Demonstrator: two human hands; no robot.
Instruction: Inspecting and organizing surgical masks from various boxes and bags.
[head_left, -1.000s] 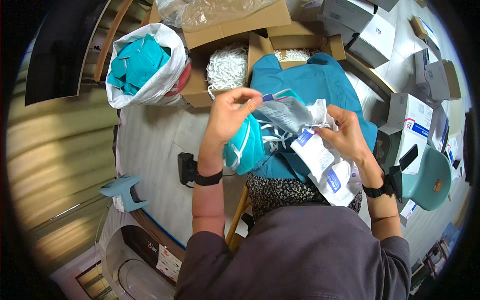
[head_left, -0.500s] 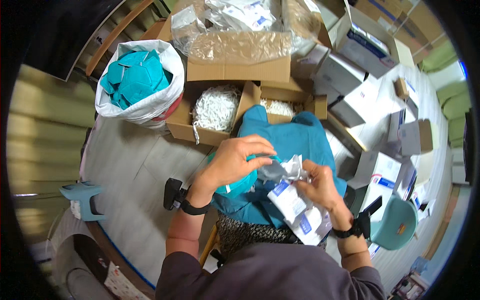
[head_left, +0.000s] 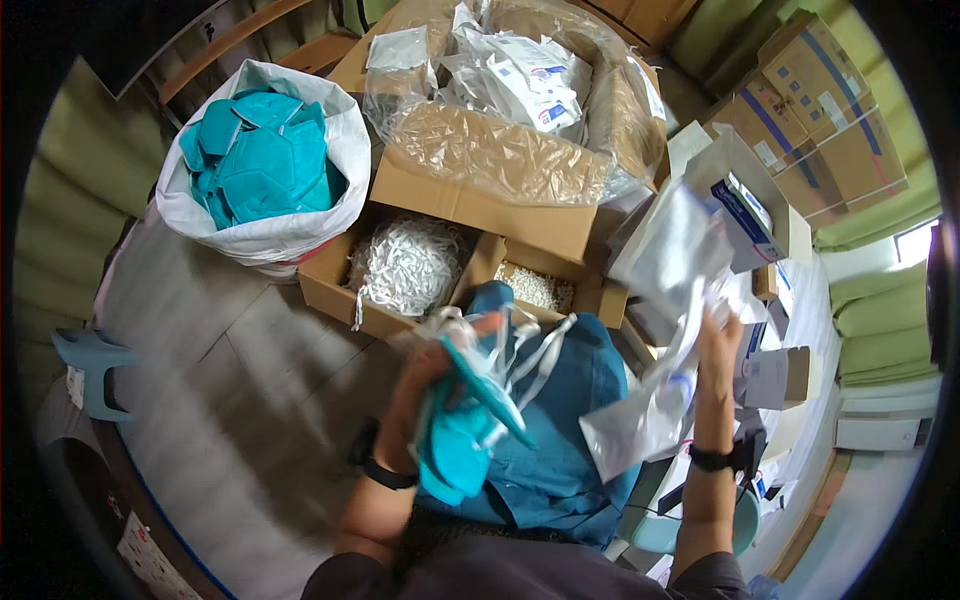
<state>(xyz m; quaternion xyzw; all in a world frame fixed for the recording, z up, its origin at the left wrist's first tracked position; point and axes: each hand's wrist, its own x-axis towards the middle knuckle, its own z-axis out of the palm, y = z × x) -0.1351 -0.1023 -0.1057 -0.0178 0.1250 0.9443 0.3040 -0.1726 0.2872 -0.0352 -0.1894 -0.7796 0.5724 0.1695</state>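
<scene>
My left hand (head_left: 428, 362), partly blurred, is closed on teal face masks (head_left: 456, 450) with loose white straps, held above my lap. My right hand (head_left: 718, 345) is raised out to the right, gripping printed clear plastic bags (head_left: 640, 425) that hang down and are smeared by motion. A blue cloth (head_left: 560, 440) covers my lap below both hands. Beyond my knees stand a box of tangled white straps (head_left: 408, 265) and a box of small white pieces (head_left: 537, 286).
A white sack (head_left: 225, 238) full of teal mask pieces (head_left: 265, 160) stands at the left. Behind the small boxes, a plastic-lined carton (head_left: 480, 205) holds white packets (head_left: 535, 80). White boxes (head_left: 775, 380) crowd the right, taped cartons (head_left: 820, 110) the back. A blue stool (head_left: 95, 375) stands far left.
My hands have moved apart. The right carried the plastic bags up and to the right, off my lap. My left hand now holds the teal masks, lifted with straps dangling. The view has shifted.
</scene>
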